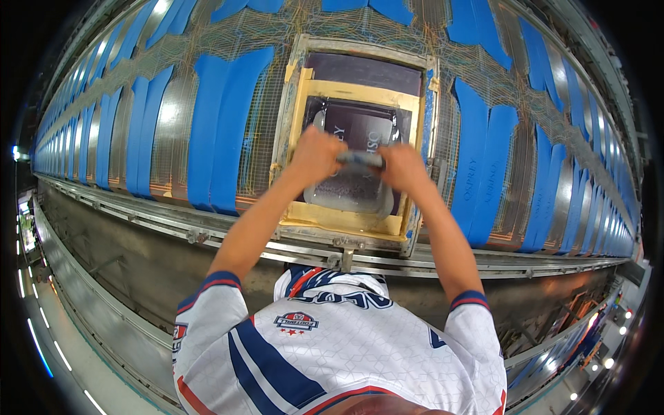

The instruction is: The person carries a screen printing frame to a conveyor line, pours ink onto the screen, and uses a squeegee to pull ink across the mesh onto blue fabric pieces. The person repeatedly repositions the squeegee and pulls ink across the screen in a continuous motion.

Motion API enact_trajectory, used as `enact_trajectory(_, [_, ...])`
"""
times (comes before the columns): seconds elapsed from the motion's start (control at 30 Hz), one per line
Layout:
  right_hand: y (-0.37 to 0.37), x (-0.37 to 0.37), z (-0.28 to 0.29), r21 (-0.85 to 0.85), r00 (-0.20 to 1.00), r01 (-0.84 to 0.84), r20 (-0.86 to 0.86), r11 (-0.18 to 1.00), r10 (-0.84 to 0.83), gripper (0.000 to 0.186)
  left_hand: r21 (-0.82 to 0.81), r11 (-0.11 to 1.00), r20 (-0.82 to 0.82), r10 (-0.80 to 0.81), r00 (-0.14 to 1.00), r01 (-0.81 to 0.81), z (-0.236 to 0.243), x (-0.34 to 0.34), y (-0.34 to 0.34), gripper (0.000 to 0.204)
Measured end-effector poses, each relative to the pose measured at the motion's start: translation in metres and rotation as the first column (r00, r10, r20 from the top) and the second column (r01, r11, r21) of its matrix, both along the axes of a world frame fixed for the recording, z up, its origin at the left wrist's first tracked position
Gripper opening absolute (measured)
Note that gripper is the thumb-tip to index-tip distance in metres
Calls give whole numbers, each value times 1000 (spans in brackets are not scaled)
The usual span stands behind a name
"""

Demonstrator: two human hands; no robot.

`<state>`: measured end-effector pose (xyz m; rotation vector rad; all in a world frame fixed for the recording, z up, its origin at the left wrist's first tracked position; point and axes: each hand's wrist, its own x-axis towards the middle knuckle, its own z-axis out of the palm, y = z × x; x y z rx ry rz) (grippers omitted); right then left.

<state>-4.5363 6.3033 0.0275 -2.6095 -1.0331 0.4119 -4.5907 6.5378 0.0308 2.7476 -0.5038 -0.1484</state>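
Observation:
A screen-printing frame [427, 117] lies flat on the long table, its inner edges covered with yellow tape [360, 90]. Its dark mesh [346, 187] shows pale lettering and a greyish, wet-looking smear of ink. Across the middle of the mesh is a squeegee [360, 160], gripped at both ends and slightly blurred. My left hand [318, 153] is closed round its left end. At the other end my right hand [403, 168] is closed too. The squeegee's lower edge cannot be made out.
Blue cut fabric pieces [228, 124] lie in rows on both sides of the frame, among tangled threads and ink marks. A metal rail [159, 211] with clamps [342, 254] runs along the table's near edge, between it and my body. Another metal-edged table [104, 290] stands at lower left.

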Motion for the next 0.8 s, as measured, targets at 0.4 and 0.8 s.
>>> enact_trajectory(0.4, [27, 97, -1, -35, 977, 172, -126, 985, -175, 31, -15, 997, 17, 77, 997, -77, -16, 98, 16, 33])
enact_trajectory(0.8, [-34, -59, 6, 399, 916, 391, -260, 829, -307, 41, -74, 996, 172, 59, 983, -47, -20, -110, -18, 30])
